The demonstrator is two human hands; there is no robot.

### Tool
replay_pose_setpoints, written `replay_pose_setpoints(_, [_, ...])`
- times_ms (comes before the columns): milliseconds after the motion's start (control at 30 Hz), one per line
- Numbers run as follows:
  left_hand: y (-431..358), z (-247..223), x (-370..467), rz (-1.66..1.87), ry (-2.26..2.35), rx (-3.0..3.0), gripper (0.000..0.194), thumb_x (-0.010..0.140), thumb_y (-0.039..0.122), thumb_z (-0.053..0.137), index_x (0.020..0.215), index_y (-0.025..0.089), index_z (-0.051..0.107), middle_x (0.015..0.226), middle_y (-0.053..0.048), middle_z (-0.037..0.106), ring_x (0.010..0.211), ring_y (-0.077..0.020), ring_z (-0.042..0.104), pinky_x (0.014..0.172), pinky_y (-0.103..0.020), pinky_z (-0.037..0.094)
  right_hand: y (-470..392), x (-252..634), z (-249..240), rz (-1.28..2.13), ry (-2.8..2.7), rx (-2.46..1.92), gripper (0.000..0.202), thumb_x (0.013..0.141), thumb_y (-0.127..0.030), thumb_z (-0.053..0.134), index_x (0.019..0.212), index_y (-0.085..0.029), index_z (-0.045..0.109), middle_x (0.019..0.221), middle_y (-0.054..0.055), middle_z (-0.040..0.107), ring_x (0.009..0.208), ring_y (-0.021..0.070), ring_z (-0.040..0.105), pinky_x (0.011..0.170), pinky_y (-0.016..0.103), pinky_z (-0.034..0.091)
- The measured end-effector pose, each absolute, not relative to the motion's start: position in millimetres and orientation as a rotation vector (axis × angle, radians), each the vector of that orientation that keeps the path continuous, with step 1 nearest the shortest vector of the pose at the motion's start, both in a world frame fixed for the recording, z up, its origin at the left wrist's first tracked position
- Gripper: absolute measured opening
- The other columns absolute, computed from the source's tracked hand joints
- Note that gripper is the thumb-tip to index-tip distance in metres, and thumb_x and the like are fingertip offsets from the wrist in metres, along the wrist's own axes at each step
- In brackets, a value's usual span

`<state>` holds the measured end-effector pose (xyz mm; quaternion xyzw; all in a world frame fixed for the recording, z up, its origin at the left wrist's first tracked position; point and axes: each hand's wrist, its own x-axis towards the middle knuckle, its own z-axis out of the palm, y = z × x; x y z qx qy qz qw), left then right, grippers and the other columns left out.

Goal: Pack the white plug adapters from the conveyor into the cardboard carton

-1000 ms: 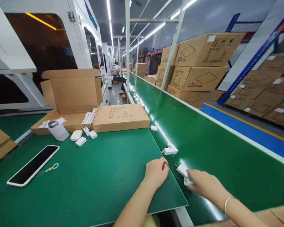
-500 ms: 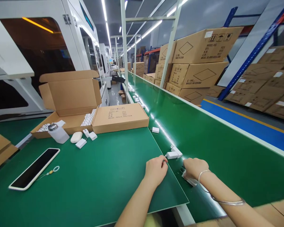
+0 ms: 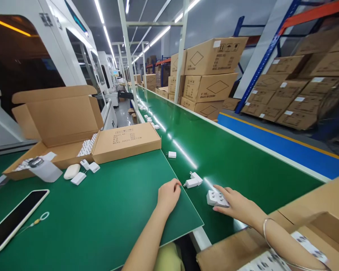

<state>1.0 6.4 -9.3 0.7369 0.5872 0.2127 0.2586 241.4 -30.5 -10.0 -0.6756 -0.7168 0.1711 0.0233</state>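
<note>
Gripping perhaps four chargers [image 3: 216, 198]: right hand [image 3: 238, 205], open belt [image 3: 257, 175] beyond; left hand [image 3: 168, 194] curled at table edge [image 3: 193, 209].

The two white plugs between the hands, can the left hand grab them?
Probably yes: the white plugs lie on the green belt, close to the left hand, and nothing stands between except the edge of the table.

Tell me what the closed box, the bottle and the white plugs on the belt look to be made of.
Closed box: plain brown cardboard, matte, with dark print on its lid.
Bottle: probably frosted plastic, judging by its cloudy white body, though glass is possible; its shiny grey cap looks like metal.
White plugs: likely hard molded plastic, smooth with crisp edges.
</note>
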Motion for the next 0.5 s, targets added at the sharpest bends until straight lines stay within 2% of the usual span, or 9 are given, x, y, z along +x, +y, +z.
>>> replay_pose_setpoints(100, [7, -12, 0, 0.605, 1.577, 1.978, 0.023, 0.08, 0.019, 0.039, 0.087, 0.027, 0.059, 0.07, 0.004, 0.062, 0.069, -0.0138, 0.057, 0.064, -0.022, 0.039, -37, 229, -7, 0.558, -2.186, -2.023, 0.05, 0.078, -0.048, 0.043, 0.12, -0.021, 0.046, 0.108, 0.014, 0.055, 0.098, 0.0328, 0.051, 0.069, 0.042, 0.044])
replay_pose_setpoints(200, [8, -15, 0, 0.627, 1.56, 1.952, 0.022, 0.08, 0.018, 0.04, 0.086, 0.026, 0.059, 0.069, 0.004, 0.061, 0.067, -0.0128, 0.056, 0.064, -0.022, 0.038, -38, 222, -6, 0.657, -2.134, -1.949, 0.027, 0.082, -0.038, 0.046, 0.099, -0.02, 0.056, 0.087, 0.007, 0.058, 0.084, 0.0237, 0.054, 0.074, 0.041, 0.041])
replay_pose_setpoints(267, [8, -16, 0, 0.636, 1.555, 1.946, 0.022, 0.08, 0.018, 0.04, 0.086, 0.026, 0.059, 0.067, 0.004, 0.06, 0.065, -0.0123, 0.056, 0.064, -0.021, 0.038, -37, 224, -4, 0.742, -2.043, -1.917, 0.02, 0.081, -0.036, 0.052, 0.089, -0.018, 0.056, 0.077, 0.002, 0.056, 0.075, 0.019, 0.053, 0.074, 0.04, 0.042])
replay_pose_setpoints(367, [9, -17, -1, 0.643, 1.55, 1.947, 0.022, 0.081, 0.018, 0.039, 0.085, 0.024, 0.059, 0.065, 0.004, 0.059, 0.064, -0.0116, 0.055, 0.064, -0.021, 0.039, -46, 233, 9, 0.93, -1.817, -1.832, 0.023, 0.079, -0.042, 0.05, 0.086, -0.02, 0.054, 0.07, -0.001, 0.053, 0.064, 0.0168, 0.053, 0.062, 0.034, 0.045])
replay_pose_setpoints(500, [6, -15, -2, 0.612, 1.532, 1.994, 0.024, 0.083, 0.017, 0.037, 0.088, 0.024, 0.059, 0.069, 0.004, 0.059, 0.067, -0.0112, 0.056, 0.066, -0.02, 0.041, -93, 241, 35, 1.169, -1.473, -1.645, 0.035, 0.085, -0.052, 0.022, 0.099, -0.026, 0.041, 0.074, 0.0, 0.055, 0.065, 0.0185, 0.057, 0.048, 0.028, 0.045])
